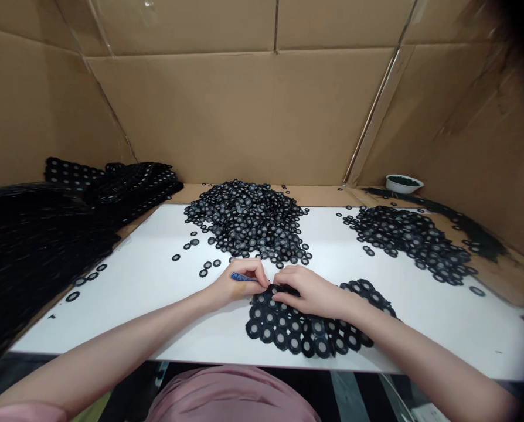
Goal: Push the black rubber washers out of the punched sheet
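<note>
- Over a white board (125,319) boxed in by brown corrugated cardboard walls (227,117), the person's two bare forearms reach in from the bottom of the head view.
- The left hand (238,286) pinches a slim blue pen-like tool (243,276) between thumb and fingers; its tip is hidden by the fingers.
- The right hand (310,291) curls over the upper edge of a cluster of black washer-like rings (306,331), its fingers on the rings. Whether it grips any of them cannot be told.
- Both hands are together, just beside each other at the fingertips, above the same edge of the cluster.
- That cluster lies flat on the board, directly in front of the person, and each ring has a pale grey centre.
- Beyond the hands, a large heap of the same rings (247,220) sits against the far edge of the board, with a few loose rings (207,265) scattered near it.
- A second heap (409,240) lies to the right.
- Dark punched sheets (37,252) are piled on the left, and a dark strip (468,228) trails along the right.
- A white bowl (403,183) stands in the far right corner, its dark contents too small to identify.
- A pink top (231,398) shows at the bottom edge of the view.
</note>
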Demonstrator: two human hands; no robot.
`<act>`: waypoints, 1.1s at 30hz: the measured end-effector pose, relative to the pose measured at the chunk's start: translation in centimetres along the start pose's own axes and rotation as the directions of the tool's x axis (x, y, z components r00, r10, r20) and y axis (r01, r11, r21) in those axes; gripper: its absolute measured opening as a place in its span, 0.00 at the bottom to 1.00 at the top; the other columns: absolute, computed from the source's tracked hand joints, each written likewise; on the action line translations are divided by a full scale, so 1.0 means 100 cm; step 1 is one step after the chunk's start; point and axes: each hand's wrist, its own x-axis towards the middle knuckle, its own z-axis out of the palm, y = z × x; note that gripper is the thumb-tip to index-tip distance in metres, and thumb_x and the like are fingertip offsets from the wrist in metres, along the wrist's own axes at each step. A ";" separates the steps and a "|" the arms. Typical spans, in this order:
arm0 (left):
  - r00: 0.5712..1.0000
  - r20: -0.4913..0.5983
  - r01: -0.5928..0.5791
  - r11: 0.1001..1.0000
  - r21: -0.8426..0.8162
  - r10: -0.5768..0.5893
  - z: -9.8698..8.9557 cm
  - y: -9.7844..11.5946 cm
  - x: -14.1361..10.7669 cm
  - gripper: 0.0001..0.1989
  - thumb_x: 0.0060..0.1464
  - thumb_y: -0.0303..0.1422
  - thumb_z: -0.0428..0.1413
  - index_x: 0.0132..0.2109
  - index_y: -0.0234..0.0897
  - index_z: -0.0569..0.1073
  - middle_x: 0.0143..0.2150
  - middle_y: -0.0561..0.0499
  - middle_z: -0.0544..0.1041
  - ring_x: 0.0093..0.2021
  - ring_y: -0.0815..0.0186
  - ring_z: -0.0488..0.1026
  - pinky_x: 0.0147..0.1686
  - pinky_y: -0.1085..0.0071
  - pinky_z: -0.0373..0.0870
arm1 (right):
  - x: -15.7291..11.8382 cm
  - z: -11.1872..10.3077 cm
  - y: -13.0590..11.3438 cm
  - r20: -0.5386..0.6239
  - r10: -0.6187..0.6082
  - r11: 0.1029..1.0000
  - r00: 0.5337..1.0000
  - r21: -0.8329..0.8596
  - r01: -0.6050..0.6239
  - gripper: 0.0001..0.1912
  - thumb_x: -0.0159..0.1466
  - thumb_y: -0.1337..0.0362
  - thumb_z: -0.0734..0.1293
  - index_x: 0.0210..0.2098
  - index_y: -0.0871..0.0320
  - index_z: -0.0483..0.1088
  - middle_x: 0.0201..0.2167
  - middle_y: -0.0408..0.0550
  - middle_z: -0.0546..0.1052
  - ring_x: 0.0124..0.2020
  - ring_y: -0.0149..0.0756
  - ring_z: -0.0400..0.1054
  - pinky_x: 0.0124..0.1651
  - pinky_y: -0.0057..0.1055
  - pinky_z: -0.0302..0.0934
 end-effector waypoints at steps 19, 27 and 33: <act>0.999 -0.005 0.035 0.999 -0.025 -0.036 0.000 -0.002 0.000 0.05 0.47 0.29 0.60 0.28 0.30 0.73 0.32 0.48 0.74 0.33 0.67 0.71 0.33 0.74 0.65 | 0.000 0.001 0.000 -0.004 0.004 1.000 1.000 -0.019 -0.004 0.09 0.65 0.62 0.63 0.30 0.59 0.64 0.29 0.45 0.70 0.30 0.32 0.62 0.34 0.27 0.53; 0.998 -0.011 0.056 0.998 -0.033 -0.057 0.001 -0.002 0.001 0.07 0.46 0.30 0.61 0.28 0.30 0.72 0.32 0.48 0.74 0.33 0.67 0.71 0.33 0.74 0.65 | -0.001 -0.001 -0.003 0.009 0.015 1.000 1.000 -0.014 -0.015 0.08 0.65 0.63 0.63 0.31 0.60 0.65 0.29 0.46 0.70 0.30 0.33 0.63 0.34 0.28 0.53; 0.998 -0.001 0.065 0.997 -0.032 -0.065 0.000 0.000 0.000 0.07 0.47 0.30 0.61 0.28 0.30 0.72 0.32 0.48 0.73 0.33 0.67 0.71 0.33 0.74 0.65 | -0.001 -0.001 -0.003 0.012 0.016 1.000 1.000 -0.015 -0.015 0.07 0.65 0.63 0.63 0.32 0.60 0.66 0.30 0.47 0.71 0.31 0.34 0.63 0.35 0.28 0.53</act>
